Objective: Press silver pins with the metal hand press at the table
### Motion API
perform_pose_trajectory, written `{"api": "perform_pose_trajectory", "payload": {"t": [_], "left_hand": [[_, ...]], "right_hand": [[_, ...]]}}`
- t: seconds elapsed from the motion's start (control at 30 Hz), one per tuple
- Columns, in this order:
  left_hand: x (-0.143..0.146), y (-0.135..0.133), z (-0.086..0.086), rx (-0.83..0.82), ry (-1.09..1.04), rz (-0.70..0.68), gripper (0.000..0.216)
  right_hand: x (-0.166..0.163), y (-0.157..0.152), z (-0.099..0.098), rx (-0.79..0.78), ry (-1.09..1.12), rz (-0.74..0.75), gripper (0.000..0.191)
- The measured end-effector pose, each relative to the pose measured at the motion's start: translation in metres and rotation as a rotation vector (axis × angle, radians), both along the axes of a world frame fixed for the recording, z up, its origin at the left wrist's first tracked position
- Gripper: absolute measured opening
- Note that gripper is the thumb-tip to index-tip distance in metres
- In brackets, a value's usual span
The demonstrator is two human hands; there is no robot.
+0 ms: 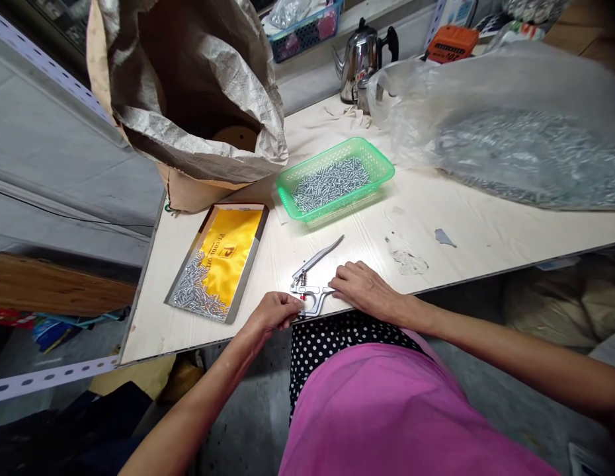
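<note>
A pair of silver hand-press pliers with a coil spring and a small red part lies at the table's front edge, its handles spread apart. My right hand is closed over the end of the lower handle. Beside the red part at the jaws, my left hand has thumb and fingers pinched together; whatever they hold is hidden. Small silver metal pieces are heaped in the near end of a shallow tray lined with yellow cloth. More such pieces fill the bottom of a green plastic basket behind the pliers.
A large paper-and-woven sack stands at the back left. At the right lies a clear plastic bag full of small metal pieces. A steel kettle, an orange box and a blue basket are at the back.
</note>
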State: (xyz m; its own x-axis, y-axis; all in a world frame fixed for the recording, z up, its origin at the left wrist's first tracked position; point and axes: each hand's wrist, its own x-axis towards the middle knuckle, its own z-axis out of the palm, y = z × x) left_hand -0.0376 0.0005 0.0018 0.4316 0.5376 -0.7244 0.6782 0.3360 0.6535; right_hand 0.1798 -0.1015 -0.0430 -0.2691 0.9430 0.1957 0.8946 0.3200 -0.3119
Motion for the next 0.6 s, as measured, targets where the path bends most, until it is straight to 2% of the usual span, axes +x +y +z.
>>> {"api": "perform_pose_trajectory", "payload": {"t": [0.07, 0.2, 0.27, 0.4, 0.6], "left_hand": [[0.001, 0.003, 0.002, -0.029, 0.037, -0.035, 0.038], [0.003, 0.005, 0.004, -0.035, 0.08, -0.055, 0.039], [0.005, 0.005, 0.004, -0.041, 0.116, -0.049, 0.038], [0.006, 0.003, 0.006, -0.067, 0.167, -0.027, 0.033], [0.008, 0.0, 0.008, -0.072, 0.185, 0.03, 0.029]], "right_hand": [[0.005, 0.0, 0.004, -0.006, 0.04, 0.015, 0.027], [0.019, 0.008, 0.01, -0.012, 0.008, 0.019, 0.085], [0.025, 0.016, 0.013, -0.08, -0.053, 0.025, 0.098], [0.03, 0.034, 0.02, -0.161, -0.115, 0.053, 0.1], [0.026, 0.046, 0.03, -0.15, -0.165, 0.062, 0.076]]}}
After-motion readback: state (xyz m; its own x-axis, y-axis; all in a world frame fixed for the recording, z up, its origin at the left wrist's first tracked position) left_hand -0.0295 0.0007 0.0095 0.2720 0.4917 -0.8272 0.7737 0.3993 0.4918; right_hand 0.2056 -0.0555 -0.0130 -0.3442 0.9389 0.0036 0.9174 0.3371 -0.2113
